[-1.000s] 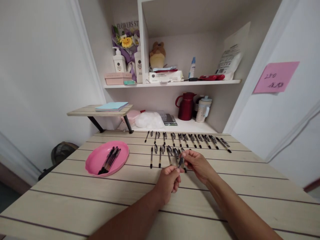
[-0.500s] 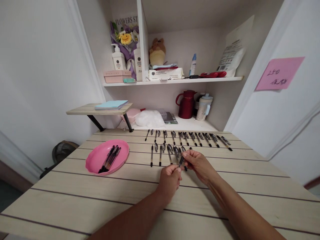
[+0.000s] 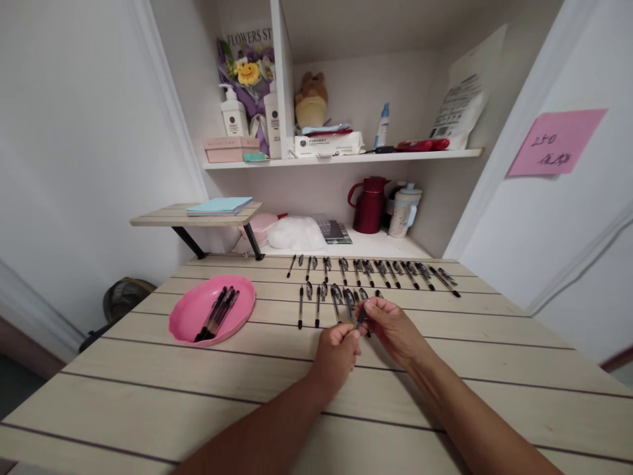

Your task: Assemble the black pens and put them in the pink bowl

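Above the near row of pens, both my hands meet on one gel pen (image 3: pixel 361 319). My left hand (image 3: pixel 337 353) is closed round its lower part and covers most of the barrel. The fingertips of my right hand (image 3: pixel 390 323) pinch its dark upper end, and I cannot tell whether the cap is still seated. Beyond lie two rows of black pens with clear barrels, such as the uncapped pen (image 3: pixel 318 307), with a loose pen cap (image 3: pixel 309 290) beside most of them. My hands partly hide the near row's right end.
A pink dish (image 3: pixel 180 315) at left holds several capped pens (image 3: pixel 218 314). Behind it stands a small raised shelf (image 3: pixel 148 216) with blue paper pads (image 3: pixel 220 206). At the back are a red jug (image 3: pixel 370 204), a tumbler (image 3: pixel 404 212) and a white plastic bag (image 3: pixel 295 234).
My right hand has shifted slightly, its fingers now lower over the pen's upper end. My left hand keeps its hold, and the rows of pens lie as before.
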`<state>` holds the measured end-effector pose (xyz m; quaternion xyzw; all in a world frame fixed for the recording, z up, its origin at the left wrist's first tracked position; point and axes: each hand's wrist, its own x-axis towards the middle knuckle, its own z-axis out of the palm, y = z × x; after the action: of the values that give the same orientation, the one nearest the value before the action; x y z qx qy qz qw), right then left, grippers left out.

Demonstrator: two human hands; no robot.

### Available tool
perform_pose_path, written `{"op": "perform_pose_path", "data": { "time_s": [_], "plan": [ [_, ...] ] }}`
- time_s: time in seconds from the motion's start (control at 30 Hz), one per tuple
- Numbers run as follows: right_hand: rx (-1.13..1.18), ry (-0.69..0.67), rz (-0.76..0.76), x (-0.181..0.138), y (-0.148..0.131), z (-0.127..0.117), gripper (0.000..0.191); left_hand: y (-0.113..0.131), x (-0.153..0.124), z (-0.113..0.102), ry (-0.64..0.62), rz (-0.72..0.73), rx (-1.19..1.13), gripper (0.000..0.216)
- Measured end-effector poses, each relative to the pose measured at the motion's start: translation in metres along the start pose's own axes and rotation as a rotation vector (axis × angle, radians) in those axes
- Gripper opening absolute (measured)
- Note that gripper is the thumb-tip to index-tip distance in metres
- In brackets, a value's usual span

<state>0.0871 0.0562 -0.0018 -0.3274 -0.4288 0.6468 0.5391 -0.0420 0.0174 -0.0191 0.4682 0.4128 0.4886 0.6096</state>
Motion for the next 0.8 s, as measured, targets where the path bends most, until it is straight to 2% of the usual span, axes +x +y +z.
{"op": "perform_pose_path", "data": {
  "time_s": [0.1, 0.23, 0.4, 0.57, 0.8],
  "plan": [
    [0.01, 0.029, -0.011, -0.0008, -0.0011, 0.0028, 0.025, -0.0009, 0.0014, 0.0001, 0.012, 0.007, 0.032, 0.024],
    [0.075, -0.028, -0.003, -0.0013, -0.0031, 0.0008, 0.031, -0.0001, 0.0021, 0.0004, 0.004, 0.02, 0.021, 0.026],
    [0.042, 0.0, -0.015, -0.0012, -0.0014, -0.0023, 0.018, 0.0007, 0.0007, 0.0006, -0.001, -0.003, 0.017, 0.028],
    [0.065, -0.056, 0.021, -0.0022, -0.0034, -0.0005, 0.026, 0.0017, 0.0002, 0.0004, 0.004, -0.005, 0.014, 0.027],
    [0.039, -0.005, -0.004, -0.0017, -0.0015, -0.0009, 0.02, 0.0004, 0.0013, -0.0008, -0.009, -0.006, 0.007, 0.025]
  ]
}}
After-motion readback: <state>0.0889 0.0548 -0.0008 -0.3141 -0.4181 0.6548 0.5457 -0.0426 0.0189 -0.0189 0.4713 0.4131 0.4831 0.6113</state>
